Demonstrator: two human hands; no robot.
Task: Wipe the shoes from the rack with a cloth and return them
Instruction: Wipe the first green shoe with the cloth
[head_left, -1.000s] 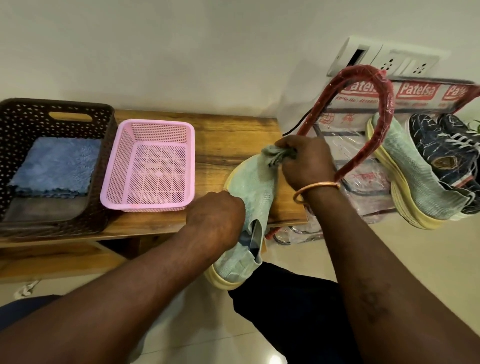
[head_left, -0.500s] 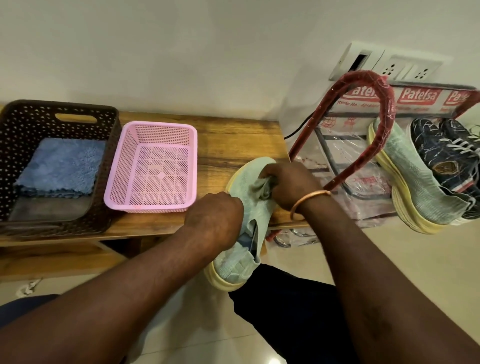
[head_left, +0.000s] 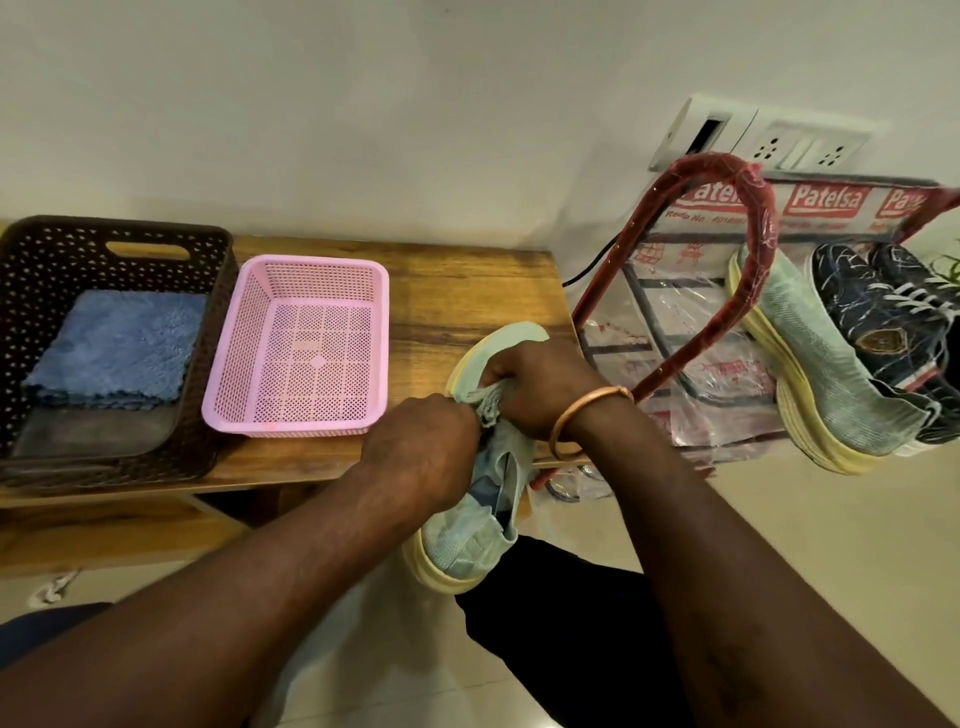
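Your right hand (head_left: 540, 387), clenched on the cloth (head_left: 487, 404), has slid back off the toe; your left hand (head_left: 423, 447) grips the shoe (head_left: 457, 540) (steadying it for wiping).

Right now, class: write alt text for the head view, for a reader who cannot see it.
A person's left hand holds a green shoe while the right hand presses a cloth on it. Behind, a bench holds a brown basket and a pink tray; other shoes sit on a red rack.
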